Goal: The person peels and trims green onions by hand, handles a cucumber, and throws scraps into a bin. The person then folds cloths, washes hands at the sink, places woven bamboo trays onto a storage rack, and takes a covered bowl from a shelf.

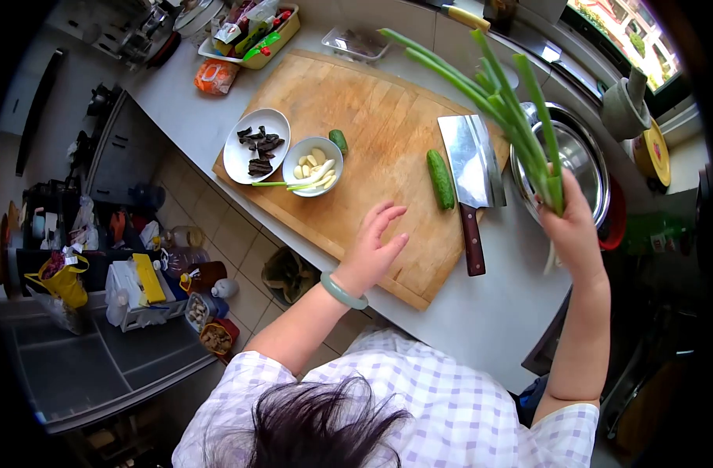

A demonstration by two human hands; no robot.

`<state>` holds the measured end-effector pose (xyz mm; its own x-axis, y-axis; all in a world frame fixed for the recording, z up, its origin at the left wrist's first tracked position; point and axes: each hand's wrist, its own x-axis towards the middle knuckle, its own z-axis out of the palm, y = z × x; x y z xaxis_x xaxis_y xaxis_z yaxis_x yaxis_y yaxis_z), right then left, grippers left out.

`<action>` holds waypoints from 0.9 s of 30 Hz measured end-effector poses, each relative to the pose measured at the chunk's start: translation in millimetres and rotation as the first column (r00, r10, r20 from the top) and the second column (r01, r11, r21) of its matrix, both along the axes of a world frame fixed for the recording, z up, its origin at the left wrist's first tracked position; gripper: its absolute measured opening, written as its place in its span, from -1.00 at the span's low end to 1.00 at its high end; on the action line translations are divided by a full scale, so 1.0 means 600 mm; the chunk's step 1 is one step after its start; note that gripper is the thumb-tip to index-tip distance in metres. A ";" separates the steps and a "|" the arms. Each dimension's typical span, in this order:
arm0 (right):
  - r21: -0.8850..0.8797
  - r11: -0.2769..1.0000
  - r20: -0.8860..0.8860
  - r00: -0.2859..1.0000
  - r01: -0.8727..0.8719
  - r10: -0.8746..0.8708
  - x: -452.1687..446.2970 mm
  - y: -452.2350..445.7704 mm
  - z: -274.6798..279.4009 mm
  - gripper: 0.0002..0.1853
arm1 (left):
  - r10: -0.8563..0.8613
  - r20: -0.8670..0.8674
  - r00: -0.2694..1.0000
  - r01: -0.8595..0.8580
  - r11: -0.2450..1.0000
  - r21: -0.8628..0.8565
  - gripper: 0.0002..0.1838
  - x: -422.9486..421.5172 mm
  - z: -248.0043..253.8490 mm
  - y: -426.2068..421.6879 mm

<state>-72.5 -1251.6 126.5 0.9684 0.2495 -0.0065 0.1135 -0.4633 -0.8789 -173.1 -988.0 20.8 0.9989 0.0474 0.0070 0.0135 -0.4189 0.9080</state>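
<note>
My right hand is closed around a bunch of green onions, held up over the counter beside a metal basin. My left hand, a pale green bangle on its wrist, hovers above the near edge of the wooden cutting board with fingers apart and nothing in them. A cleaver lies at the board's right side, its dark handle reaching past the edge. Left of its blade rests a cucumber. A white bowl holds garlic cloves and pale stalks; a short cucumber piece sits beside it.
A white plate with dark pieces stands at the board's left. The metal basin is at the right. Farther back are a plastic container, a tub of packets and an orange packet. A stone mortar stands near the window.
</note>
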 end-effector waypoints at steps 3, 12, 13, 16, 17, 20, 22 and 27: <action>-0.197 0.977 0.277 0.961 0.082 -0.024 0.083 -0.067 -0.009 -0.50 | -0.040 0.111 0.993 -0.008 0.916 0.401 -0.56 0.063 0.024 0.045; -0.559 0.736 0.595 0.803 0.382 0.035 0.124 -0.087 -0.108 -0.29 | 0.214 -0.539 0.815 0.436 0.388 0.812 -0.66 0.287 0.021 0.131; -0.492 0.795 0.635 0.771 0.355 0.048 0.112 -0.069 -0.096 -0.42 | 0.220 -0.623 0.751 0.533 0.355 0.768 -0.68 0.298 0.017 0.132; -0.365 0.922 0.589 0.799 0.133 0.118 0.055 -0.021 -0.066 -0.56 | 0.206 -0.563 0.800 0.488 0.321 0.811 -0.70 0.312 -0.016 0.138; -0.327 0.943 0.542 0.829 0.054 0.141 0.035 -0.006 -0.068 -0.61 | 0.153 -0.566 0.810 0.499 0.327 0.803 -0.70 0.310 -0.008 0.130; -0.341 0.928 0.337 0.902 -0.149 0.269 -0.005 0.037 -0.099 -0.68 | -0.066 -0.431 0.900 0.418 0.408 0.811 -0.71 0.287 0.016 0.090; -0.400 0.904 0.323 0.899 -0.154 0.296 -0.019 0.083 -0.126 -0.65 | -0.197 -0.243 0.950 0.310 0.697 0.647 -0.71 0.248 0.030 0.050; -0.741 0.667 0.215 0.912 -0.080 0.349 -0.001 0.169 -0.200 -0.45 | -0.182 -0.502 0.846 -0.222 0.736 -0.640 -0.64 0.175 -0.004 0.022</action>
<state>-73.4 -1150.0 6.6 0.8659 0.4998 0.0198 0.4939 -0.8481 -0.1918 -68.1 -975.0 18.5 0.8376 -0.1421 -0.5275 0.5451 0.2817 0.7897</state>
